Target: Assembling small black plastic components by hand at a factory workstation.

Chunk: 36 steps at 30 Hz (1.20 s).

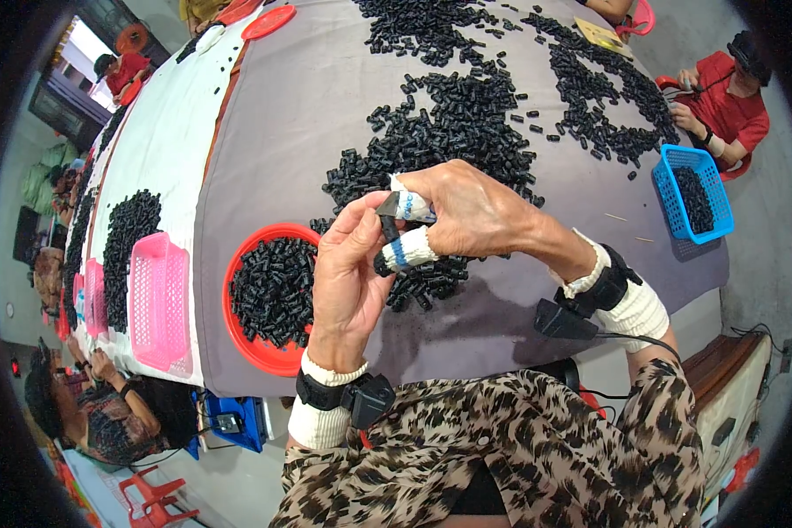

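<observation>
View from above a long work table, described left to right. At the far left edge, a seated person in a dark patterned top leans by the table, with red plastic stools [154, 497] on the floor behind. A white cloth [172, 132] covers the table's left stretch; on it lie a strip of small black parts and a pink lattice basket [158, 304], empty inside. The near table is draped in smooth grey cloth [299, 114] whose front edge curves just above the wearer's leopard-print sleeves. A round red tray [255, 348] near that edge holds a heap of short black plastic tubes. The left hand [348, 282] rises palm-in, fingers curled closed, pinching a small black piece [387, 211] at its tip. The right hand [466, 211] meets it from the right, thumb and forefinger wrapped in white tape with blue marks, nipping the same piece. Both wrists wear white cuffs with black strapped devices. A loose pile of black tubes [466, 114] spreads behind the hands, leaving bare grey cloth to the right. A blue lattice basket [691, 194] of black parts sits at the right corner, beside a person in red
</observation>
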Each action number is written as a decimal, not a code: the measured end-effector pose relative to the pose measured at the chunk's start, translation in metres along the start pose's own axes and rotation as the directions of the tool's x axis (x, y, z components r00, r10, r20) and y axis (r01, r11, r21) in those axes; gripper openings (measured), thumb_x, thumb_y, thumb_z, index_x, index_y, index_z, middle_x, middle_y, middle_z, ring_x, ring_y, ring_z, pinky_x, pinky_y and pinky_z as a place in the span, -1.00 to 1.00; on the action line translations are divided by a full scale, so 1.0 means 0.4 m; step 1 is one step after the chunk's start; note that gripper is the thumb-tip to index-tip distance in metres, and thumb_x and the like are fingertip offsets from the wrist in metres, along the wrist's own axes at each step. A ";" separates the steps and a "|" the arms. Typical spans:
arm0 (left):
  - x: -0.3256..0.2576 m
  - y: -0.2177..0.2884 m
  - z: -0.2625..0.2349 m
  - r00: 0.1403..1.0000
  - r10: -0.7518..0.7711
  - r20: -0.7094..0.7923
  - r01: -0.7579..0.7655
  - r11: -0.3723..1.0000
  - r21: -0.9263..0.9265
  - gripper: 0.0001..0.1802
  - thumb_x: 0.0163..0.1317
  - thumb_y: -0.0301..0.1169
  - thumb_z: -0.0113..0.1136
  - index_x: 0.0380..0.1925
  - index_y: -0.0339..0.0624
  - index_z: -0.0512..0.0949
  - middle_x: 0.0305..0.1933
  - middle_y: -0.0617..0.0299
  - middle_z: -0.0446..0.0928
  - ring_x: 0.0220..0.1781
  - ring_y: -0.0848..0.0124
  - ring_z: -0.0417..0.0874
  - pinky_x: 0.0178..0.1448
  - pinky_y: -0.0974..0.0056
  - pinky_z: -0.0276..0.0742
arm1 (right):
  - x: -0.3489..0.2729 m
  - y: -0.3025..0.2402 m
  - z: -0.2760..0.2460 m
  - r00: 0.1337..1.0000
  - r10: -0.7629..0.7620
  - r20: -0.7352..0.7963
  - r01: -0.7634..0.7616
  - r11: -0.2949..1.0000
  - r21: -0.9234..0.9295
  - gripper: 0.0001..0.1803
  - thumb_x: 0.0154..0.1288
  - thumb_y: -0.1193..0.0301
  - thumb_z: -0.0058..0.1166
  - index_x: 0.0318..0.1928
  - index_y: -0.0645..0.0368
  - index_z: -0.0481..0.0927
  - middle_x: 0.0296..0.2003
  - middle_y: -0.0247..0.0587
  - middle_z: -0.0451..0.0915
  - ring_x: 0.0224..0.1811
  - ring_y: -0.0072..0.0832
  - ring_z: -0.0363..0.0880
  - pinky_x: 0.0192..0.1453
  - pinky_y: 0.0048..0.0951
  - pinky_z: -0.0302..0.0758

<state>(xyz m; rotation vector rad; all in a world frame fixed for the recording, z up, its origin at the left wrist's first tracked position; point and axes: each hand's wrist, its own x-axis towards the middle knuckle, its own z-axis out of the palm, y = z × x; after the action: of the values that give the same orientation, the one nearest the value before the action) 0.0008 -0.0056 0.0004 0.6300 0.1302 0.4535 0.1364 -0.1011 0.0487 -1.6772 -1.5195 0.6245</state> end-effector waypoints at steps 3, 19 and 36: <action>-0.001 0.002 -0.002 1.000 -0.007 0.017 0.007 1.000 0.004 -0.74 0.24 -0.45 0.01 -0.10 -0.35 0.42 -0.16 0.10 0.51 -0.14 0.39 0.56 -0.02 0.30 0.52 | 0.002 0.002 0.002 1.000 -0.014 0.009 0.014 1.000 -0.009 -0.59 -0.11 0.19 0.22 -0.46 0.35 0.49 -0.59 -0.02 0.53 -0.55 -0.21 0.50 -0.41 -0.29 0.39; 0.002 0.001 0.000 1.000 -0.004 0.004 0.004 1.000 0.019 -0.75 0.24 -0.46 0.01 -0.11 -0.34 0.43 -0.18 0.13 0.52 -0.17 0.41 0.57 -0.06 0.32 0.53 | 0.001 0.004 0.003 0.999 -0.034 0.020 0.034 0.999 0.003 -0.65 -0.06 0.24 0.16 -0.43 0.33 0.49 -0.57 -0.01 0.54 -0.57 -0.22 0.49 -0.41 -0.28 0.39; -0.002 0.004 0.003 1.000 -0.007 -0.014 0.008 0.999 0.036 -0.77 0.22 -0.45 0.03 -0.14 -0.31 0.45 -0.19 0.14 0.53 -0.18 0.41 0.58 -0.08 0.32 0.53 | -0.001 -0.009 -0.002 1.000 -0.023 0.019 0.023 1.000 0.007 -0.62 -0.10 0.22 0.22 -0.43 0.32 0.51 -0.55 -0.02 0.55 -0.52 -0.24 0.53 -0.38 -0.31 0.43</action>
<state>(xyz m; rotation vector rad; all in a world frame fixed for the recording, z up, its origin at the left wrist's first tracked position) -0.0001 -0.0055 0.0025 0.6614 0.1538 0.4491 0.1350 -0.1017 0.0522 -1.6508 -1.5472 0.6344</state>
